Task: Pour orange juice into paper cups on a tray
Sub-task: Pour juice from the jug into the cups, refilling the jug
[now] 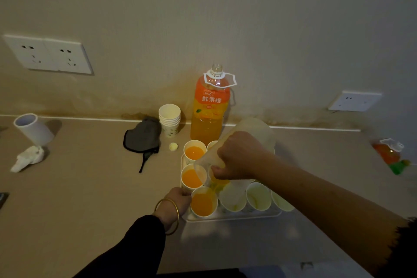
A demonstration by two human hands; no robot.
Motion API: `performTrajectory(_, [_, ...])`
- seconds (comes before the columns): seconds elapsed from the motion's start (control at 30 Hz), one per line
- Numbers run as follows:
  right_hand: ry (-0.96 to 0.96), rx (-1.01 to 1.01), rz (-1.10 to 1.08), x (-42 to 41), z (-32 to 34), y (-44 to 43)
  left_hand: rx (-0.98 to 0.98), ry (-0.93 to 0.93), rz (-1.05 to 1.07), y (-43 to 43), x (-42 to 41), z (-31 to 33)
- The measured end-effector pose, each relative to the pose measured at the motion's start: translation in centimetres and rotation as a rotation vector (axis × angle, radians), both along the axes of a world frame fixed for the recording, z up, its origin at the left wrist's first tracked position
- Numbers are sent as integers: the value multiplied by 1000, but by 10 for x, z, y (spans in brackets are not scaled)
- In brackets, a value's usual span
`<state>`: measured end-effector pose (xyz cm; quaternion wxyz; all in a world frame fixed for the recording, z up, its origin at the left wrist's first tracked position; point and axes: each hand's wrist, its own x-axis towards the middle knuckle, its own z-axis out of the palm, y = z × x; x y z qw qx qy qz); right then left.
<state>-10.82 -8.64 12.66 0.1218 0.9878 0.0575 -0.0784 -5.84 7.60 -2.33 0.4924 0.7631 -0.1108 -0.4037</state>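
My right hand (239, 156) grips a clear plastic pitcher (252, 133), tipped down to the left over the white tray (232, 218). A little juice runs from its spout into the front-left paper cup (203, 203), nearly full of orange juice. My left hand (178, 198), wearing a gold bangle, holds that cup's left side. Two more filled cups (194, 152) (193, 178) stand behind it on the tray. Three empty cups (232, 196) (258, 196) (282, 203) stand along the tray's front. An open orange juice bottle (209, 106) stands behind the tray by the wall.
A stack of spare paper cups (169, 122) and the bottle cap (173, 146) sit left of the bottle. A dark cloth pouch (142, 135), a white cylinder (33, 128) and crumpled tissue (28, 158) lie further left. An orange and green packet (390, 153) lies at the right.
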Motion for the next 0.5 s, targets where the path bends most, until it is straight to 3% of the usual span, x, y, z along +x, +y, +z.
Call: performTrajectory(0.5, [1,-8,6,2,-2,4,15,18,-3,2,1,2])
